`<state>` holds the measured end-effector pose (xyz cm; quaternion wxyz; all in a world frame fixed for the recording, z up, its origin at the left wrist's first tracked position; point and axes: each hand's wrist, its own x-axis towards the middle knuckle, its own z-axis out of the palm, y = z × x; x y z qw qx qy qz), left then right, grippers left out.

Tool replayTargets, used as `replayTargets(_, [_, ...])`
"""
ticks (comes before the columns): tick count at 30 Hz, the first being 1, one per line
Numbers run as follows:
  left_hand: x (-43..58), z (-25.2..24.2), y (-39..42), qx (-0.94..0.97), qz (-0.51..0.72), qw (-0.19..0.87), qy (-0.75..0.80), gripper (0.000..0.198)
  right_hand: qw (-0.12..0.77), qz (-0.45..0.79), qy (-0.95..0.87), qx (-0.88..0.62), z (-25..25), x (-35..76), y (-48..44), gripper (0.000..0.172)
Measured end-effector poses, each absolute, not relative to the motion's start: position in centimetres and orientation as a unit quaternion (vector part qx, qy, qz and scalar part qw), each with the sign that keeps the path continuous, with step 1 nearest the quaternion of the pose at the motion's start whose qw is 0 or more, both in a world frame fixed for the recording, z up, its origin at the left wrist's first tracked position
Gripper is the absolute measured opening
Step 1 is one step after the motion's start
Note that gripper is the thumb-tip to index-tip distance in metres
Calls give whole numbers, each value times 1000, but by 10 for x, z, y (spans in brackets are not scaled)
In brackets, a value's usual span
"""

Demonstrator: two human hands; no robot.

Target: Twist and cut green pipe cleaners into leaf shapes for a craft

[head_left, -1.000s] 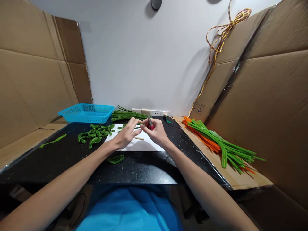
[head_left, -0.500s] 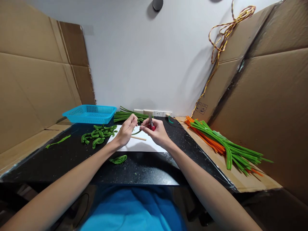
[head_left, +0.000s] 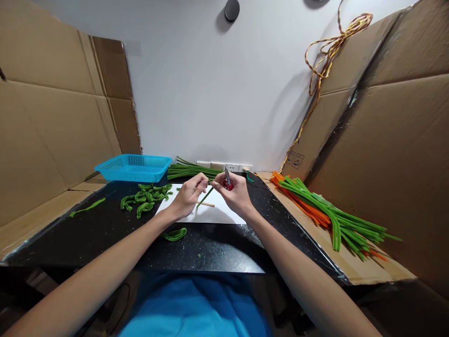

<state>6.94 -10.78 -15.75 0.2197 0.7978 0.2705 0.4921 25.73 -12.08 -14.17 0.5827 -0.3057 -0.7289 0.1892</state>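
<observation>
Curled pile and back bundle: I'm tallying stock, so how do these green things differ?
The curled pile holds short, looped pieces; the back bundle has long, mostly straight strands. The curled pile lies loosely jumbled, while the back bundle's strands lie roughly side by side. Both are green and on the black table.
</observation>
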Motion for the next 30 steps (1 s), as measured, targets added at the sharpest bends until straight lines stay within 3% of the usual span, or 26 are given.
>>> replayTargets(10, [70,-155,-109,803,483,172,302,34,555,68,-758,-336,-148,259,-120,15])
replayTargets(25, [74,-163,-105,772,494,310,255,29,461,-105,-799,-372,-156,260,-116,17])
replayTargets(30, [74,-161,-106,784,483,289,261,29,465,-73,-787,-398,-156,257,-117,15])
